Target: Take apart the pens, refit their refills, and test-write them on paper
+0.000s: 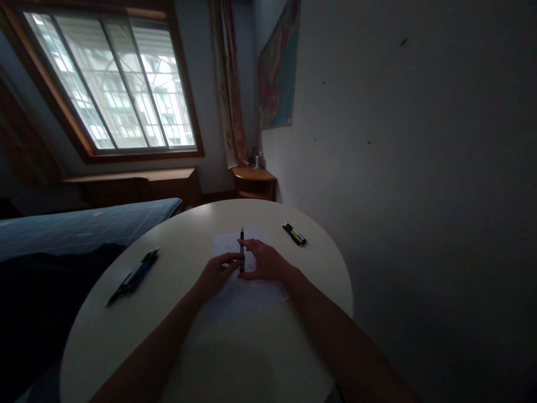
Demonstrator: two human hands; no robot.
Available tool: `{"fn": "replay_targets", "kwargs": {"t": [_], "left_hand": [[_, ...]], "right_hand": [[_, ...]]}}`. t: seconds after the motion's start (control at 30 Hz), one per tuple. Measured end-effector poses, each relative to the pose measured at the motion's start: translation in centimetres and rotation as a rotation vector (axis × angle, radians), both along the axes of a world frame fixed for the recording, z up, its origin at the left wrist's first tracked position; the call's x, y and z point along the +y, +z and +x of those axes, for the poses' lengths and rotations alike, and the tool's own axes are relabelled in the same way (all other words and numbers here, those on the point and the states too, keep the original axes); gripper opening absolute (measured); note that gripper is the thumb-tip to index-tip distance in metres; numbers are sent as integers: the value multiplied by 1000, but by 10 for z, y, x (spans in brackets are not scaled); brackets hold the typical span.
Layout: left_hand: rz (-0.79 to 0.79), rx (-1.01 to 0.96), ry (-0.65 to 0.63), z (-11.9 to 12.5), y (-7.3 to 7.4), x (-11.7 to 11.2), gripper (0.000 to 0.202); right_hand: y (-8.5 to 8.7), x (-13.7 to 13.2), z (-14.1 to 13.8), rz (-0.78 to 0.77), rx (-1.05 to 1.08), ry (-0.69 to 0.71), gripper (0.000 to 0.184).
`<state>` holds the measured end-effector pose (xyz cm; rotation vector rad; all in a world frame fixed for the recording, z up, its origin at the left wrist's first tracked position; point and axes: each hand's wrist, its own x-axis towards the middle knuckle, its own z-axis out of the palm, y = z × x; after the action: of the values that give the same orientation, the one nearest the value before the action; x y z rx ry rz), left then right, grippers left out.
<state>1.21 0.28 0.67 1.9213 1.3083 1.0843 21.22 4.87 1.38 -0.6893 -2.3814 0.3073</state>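
Note:
A dark pen [241, 240] stands nearly upright over a white sheet of paper [251, 294] on the round white table [126, 330]. My left hand [216, 275] and my right hand [266, 262] meet at the pen's lower end, fingers closed on it. The pen's tip points away from me, toward the far side of the sheet. Faint writing shows on the paper under my right hand.
Two dark pens [134, 276] lie together on the table's left side. Yellow-and-black pens [294, 234] lie at the far right near the wall. A bed with a blue cover [84, 226] stands left of the table, a small corner shelf [254, 182] beyond it.

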Motion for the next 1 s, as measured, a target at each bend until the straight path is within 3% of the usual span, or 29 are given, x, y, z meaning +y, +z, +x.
{"fn": "replay_targets", "kwargs": {"t": [1.0], "left_hand": [[14,83,31,0,0,-1,30]], "right_hand": [[0,0,2,-19,-72,7,101]]}}
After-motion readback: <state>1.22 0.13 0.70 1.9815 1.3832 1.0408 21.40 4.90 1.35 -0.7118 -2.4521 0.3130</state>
